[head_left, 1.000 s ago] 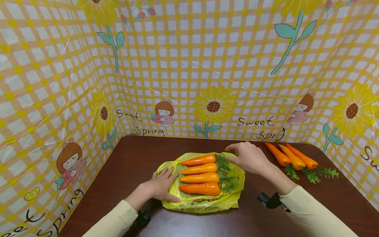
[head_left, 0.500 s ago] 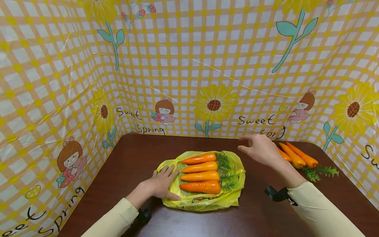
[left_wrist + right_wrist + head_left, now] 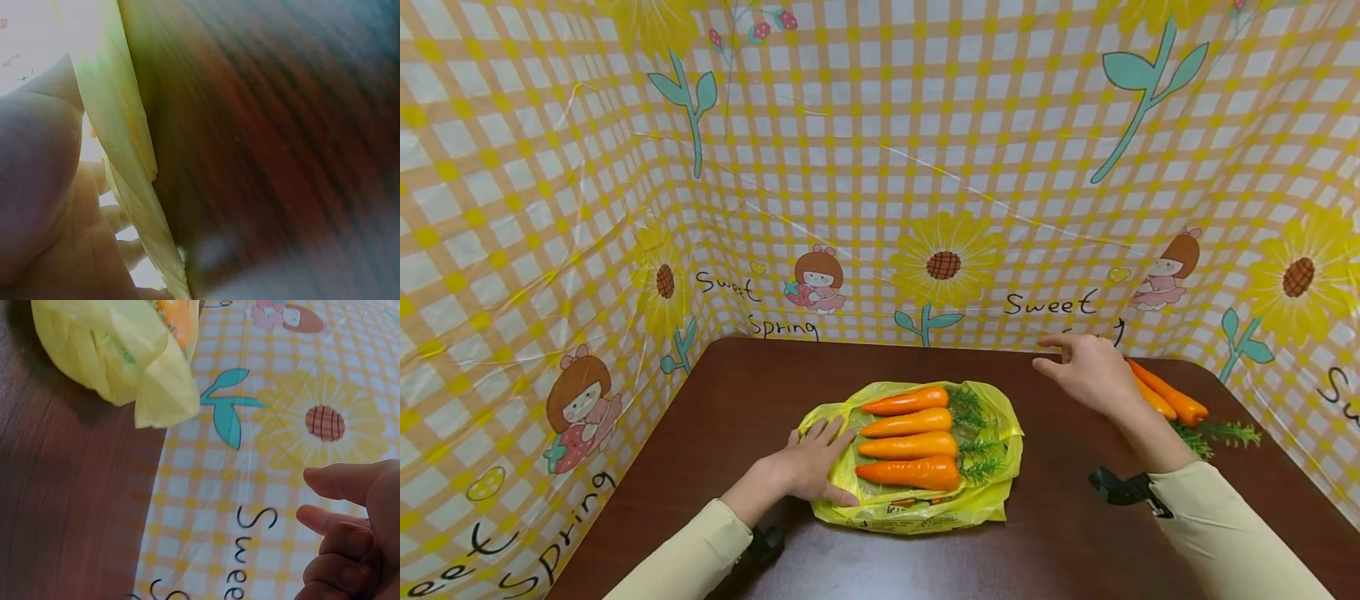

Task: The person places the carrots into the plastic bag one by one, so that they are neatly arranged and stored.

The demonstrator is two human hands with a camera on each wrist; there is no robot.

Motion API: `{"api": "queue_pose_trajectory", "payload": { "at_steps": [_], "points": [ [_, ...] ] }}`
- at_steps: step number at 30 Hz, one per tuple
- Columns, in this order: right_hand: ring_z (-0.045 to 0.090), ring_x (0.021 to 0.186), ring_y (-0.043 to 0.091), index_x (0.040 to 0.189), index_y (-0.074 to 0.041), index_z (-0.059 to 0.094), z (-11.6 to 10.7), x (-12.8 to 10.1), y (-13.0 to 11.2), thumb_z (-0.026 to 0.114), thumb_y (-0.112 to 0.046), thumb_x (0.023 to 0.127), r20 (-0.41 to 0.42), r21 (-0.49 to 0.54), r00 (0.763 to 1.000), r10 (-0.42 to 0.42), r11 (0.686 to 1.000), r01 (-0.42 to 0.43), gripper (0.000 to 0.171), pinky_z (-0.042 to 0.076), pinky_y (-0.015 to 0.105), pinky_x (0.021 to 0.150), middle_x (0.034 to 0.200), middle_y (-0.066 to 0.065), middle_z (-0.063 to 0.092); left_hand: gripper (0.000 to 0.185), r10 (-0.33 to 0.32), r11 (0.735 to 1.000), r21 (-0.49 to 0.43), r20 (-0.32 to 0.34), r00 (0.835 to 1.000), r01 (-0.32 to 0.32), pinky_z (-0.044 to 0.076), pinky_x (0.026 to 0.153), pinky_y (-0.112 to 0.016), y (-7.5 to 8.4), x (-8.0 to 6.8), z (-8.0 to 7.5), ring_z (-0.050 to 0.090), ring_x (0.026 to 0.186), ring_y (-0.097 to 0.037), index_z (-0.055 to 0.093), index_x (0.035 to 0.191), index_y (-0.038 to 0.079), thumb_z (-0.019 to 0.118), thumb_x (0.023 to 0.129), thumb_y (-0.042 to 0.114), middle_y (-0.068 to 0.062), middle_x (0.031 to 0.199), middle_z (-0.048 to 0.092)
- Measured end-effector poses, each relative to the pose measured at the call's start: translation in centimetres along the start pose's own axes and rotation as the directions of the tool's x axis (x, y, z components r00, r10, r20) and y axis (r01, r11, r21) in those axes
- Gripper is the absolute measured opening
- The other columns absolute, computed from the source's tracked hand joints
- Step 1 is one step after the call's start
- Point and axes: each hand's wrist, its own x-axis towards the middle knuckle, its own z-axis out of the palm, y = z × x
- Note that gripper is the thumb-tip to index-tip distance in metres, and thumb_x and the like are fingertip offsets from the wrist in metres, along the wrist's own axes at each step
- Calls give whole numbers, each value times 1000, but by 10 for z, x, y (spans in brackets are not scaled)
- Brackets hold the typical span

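Observation:
Several orange carrots [image 3: 910,446] with green tops lie side by side on a yellow plastic bag [image 3: 925,525] in the middle of the table. My left hand [image 3: 805,468] rests with spread fingers on the bag's left edge, beside the carrot tips. In the left wrist view the bag's yellow film [image 3: 128,125] runs along the fingers. My right hand [image 3: 1086,371] is in the air at the back right and holds nothing. Its thumb and index finger are apart, the other fingers loosely curled. Just beyond it lie more carrots [image 3: 1172,396], partly hidden behind the hand.
The dark brown table [image 3: 752,383] ends at a wall of checked cloth [image 3: 865,208] with sunflowers, which closes in the back and both sides. A black wrist mount [image 3: 1123,487] sits under the right forearm, another [image 3: 765,546] under the left.
My right hand has moved from above the bag's right end off to the right, now covering part of the carrots there. The left hand and the bag have stayed in place.

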Motion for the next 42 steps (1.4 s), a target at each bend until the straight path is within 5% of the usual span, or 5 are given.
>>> {"api": "queue_pose_trajectory", "payload": {
  "at_steps": [13,30,34,37,42],
  "points": [
    [42,47,20,134,0,63,0,-2,36,65,-39,98,-22,63,992,124,990,-123,53,34,32,47,60,4,52,104,0,1000,14,-10,1000,0,20,116,-68,-1,2,2,12,155,-38,23,162,19,68,83,69,-12,170,8],
    [39,48,20,132,2,63,9,-4,78,63,-47,97,-53,69,981,188,980,-185,61,31,31,48,58,6,48,103,11,1000,-12,-11,1000,-11,18,116,-69,0,-1,0,11,156,-38,23,163,19,68,84,68,-12,170,8],
    [54,64,32,132,3,63,10,-5,86,62,-51,97,-55,71,976,210,976,-206,65,39,36,54,87,26,63,103,9,1000,-17,-2,1000,-9,17,117,-69,0,-1,-1,9,156,-38,20,163,19,66,85,68,-12,170,6],
    [58,86,44,131,6,63,12,-6,92,62,-53,96,-64,55,972,225,974,-222,68,44,41,61,115,37,59,103,8,1000,-25,6,1000,-8,15,117,-69,0,-1,-1,8,156,-38,20,163,19,66,85,68,-12,170,5],
    [56,85,48,133,8,60,16,-11,104,61,-58,94,-29,69,950,311,949,-309,77,43,39,61,103,38,62,103,11,1000,-14,-5,1000,-11,18,116,-69,1,-1,-1,11,156,-38,22,163,18,68,85,67,-13,170,8]
  ]
}}
